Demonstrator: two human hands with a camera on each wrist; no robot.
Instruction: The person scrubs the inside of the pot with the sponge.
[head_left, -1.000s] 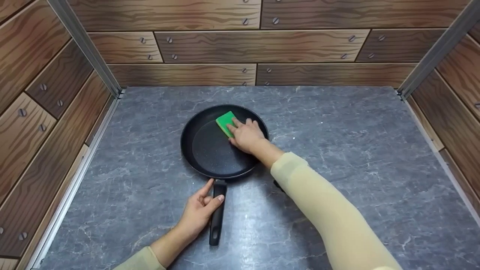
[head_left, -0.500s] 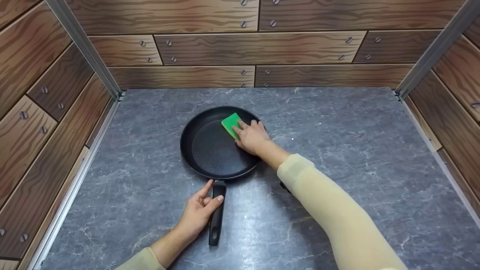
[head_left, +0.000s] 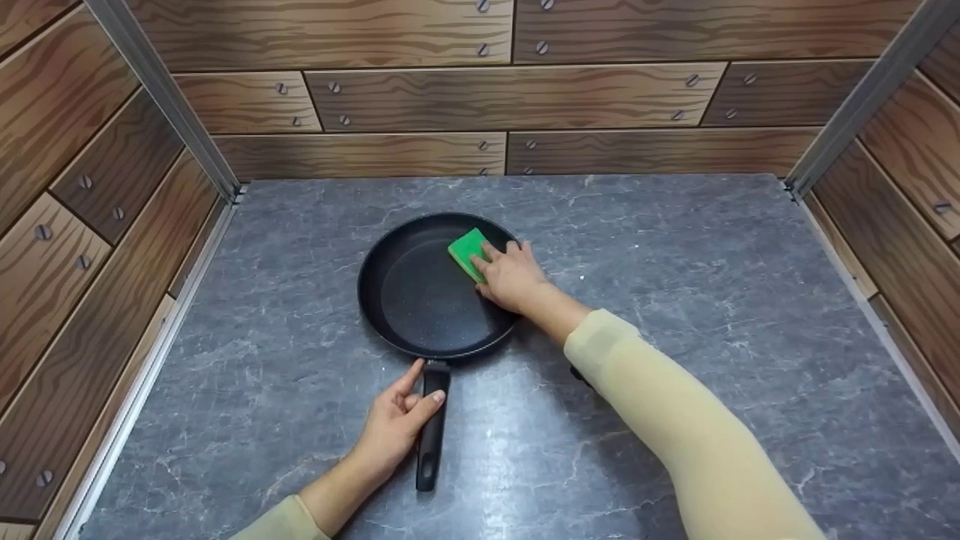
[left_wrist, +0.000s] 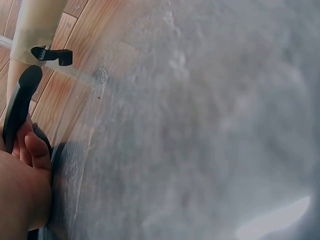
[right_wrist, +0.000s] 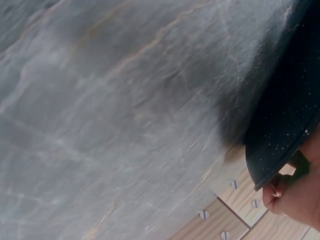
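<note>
A black frying pan point(head_left: 420, 292) lies on the grey marbled table, its handle point(head_left: 431, 450) pointing toward me. My left hand point(head_left: 394, 416) holds that handle near the pan, thumb on top and forefinger stretched to the handle's base. In the left wrist view the handle point(left_wrist: 22, 100) rises beside the left hand point(left_wrist: 25, 185). Inside the pan, at its far right, my right hand point(head_left: 514, 277) holds a green sponge point(head_left: 466, 251), with fingers on its top and thumb by its near edge. The right wrist view shows the pan's outer side point(right_wrist: 285, 120) and part of the right hand point(right_wrist: 300, 197).
The grey marbled tabletop point(head_left: 712, 300) spreads around the pan. Wood-patterned walls point(head_left: 420, 97) with metal corner posts point(head_left: 165, 97) enclose it at the back and sides. A black wrist mount point(left_wrist: 57, 54) shows on the right sleeve.
My right hand and the sponge have slid a little to the right and nearer to me inside the pan. The left hand keeps its hold on the handle, and the pan stays put.
</note>
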